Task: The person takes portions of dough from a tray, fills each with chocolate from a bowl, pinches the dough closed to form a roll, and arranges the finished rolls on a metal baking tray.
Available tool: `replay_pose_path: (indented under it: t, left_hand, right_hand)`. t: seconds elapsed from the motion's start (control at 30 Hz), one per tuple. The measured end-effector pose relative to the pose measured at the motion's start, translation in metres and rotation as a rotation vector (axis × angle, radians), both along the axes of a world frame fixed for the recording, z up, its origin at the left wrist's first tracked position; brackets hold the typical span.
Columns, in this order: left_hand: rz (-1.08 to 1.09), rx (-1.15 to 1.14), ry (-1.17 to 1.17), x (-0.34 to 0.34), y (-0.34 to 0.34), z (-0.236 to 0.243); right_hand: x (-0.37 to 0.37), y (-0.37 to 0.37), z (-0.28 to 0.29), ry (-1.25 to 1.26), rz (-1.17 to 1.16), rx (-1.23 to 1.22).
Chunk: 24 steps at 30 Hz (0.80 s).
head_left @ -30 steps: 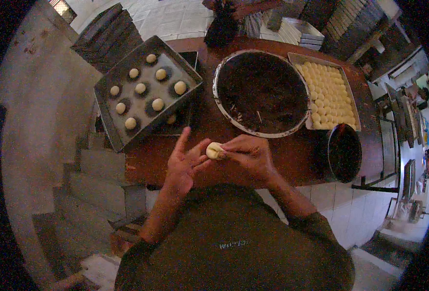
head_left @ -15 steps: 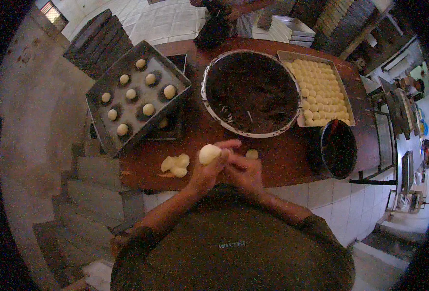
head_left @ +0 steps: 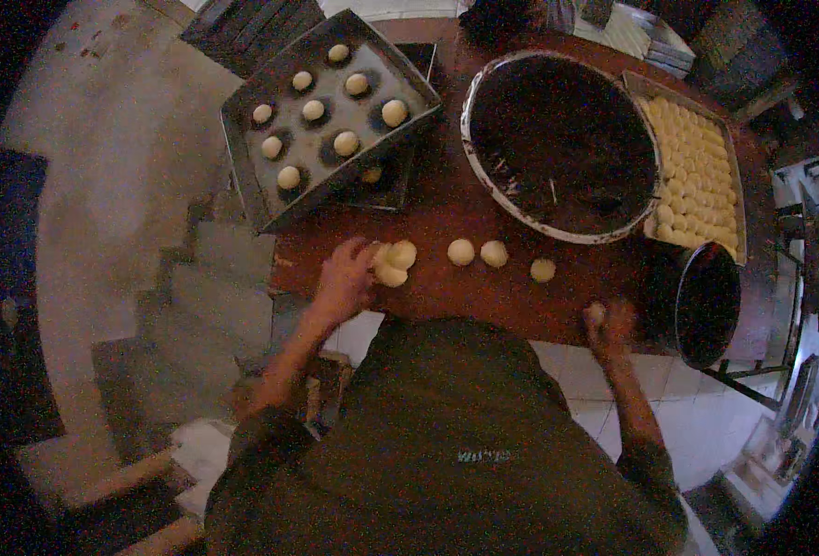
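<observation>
My left hand [head_left: 346, 276] is at the table's near left, its curled fingers gripping the edge of a small group of flattened pale dough pieces [head_left: 396, 264]. Three round dough balls [head_left: 494, 254] sit in a loose row to the right of them. Farther right, near the front edge, my right hand [head_left: 617, 326] is smeared by motion. At its fingers shows a small pale lump [head_left: 597, 313] that looks like another dough ball, partly covered by the hand.
A wide round tub [head_left: 470, 157] with dark filling stands mid-table. Left of it, a tilted metal tray [head_left: 321, 171] with spaced dough balls overlaps another tray. At the right are a tray packed with dough balls [head_left: 692, 176] and a dark round container [head_left: 706, 306]. Steps [head_left: 215, 278] lie left.
My hands, together around a dough ball before, have parted: the left to the flattened dough, the right toward the dark container. A row of dough balls now shows between them. The view has shifted.
</observation>
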<state>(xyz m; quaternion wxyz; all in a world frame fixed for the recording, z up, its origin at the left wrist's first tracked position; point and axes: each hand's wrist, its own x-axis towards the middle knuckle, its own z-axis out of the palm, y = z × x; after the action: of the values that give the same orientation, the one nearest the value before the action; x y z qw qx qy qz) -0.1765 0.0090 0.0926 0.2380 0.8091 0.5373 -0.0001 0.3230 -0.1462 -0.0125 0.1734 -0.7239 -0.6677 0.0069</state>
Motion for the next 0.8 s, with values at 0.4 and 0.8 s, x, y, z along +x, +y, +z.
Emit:
replay_pose_path:
  t: [0.4,0.8]
  left_hand:
    - [0.047,0.085,-0.103,-0.099,0.011,-0.046]
    - [0.237,0.277,-0.318,-0.189,0.008,-0.124]
  right_hand:
    - [0.013,0.04,-0.015,0.01,-0.011,-0.015]
    - [-0.017,0.038,-0.004,0.068,-0.091,0.217]
